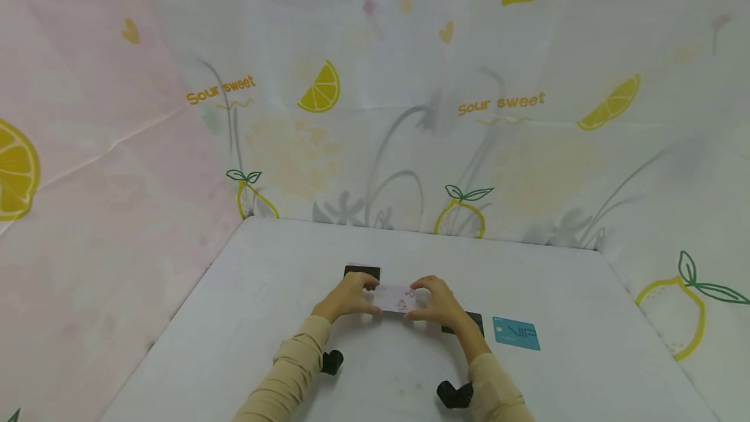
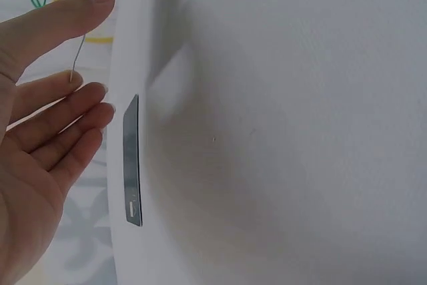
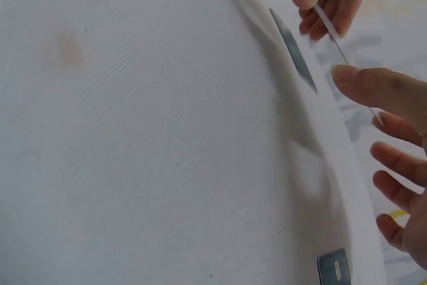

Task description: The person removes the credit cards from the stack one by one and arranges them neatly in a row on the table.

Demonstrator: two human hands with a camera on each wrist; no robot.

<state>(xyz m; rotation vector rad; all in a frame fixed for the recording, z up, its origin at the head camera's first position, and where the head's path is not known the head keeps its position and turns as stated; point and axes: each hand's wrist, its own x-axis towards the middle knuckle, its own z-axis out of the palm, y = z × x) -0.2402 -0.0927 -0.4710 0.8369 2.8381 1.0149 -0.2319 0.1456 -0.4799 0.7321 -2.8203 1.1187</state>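
A thin pale card with a pinkish flower print [image 1: 394, 299] is stretched between both hands, raised over the white table. My left hand [image 1: 349, 296] pinches its left end between thumb and forefinger. The opposite end is pinched the same way by my right hand [image 1: 438, 303]. Seen edge-on in the right wrist view, the card [image 3: 341, 50] is a narrow line, with the other fingers spread apart from it. A black card [image 1: 362, 271] lies just beyond the left hand. Another dark card [image 1: 476, 322] is partly hidden by the right wrist.
A teal card marked VIP [image 1: 516, 333] lies to the right of the right forearm. Black wrist devices [image 1: 332, 362] show beside both sleeves. The white tabletop [image 1: 234, 318] ends against hanging cloth [image 1: 363, 161] printed with lemons at the back and sides.
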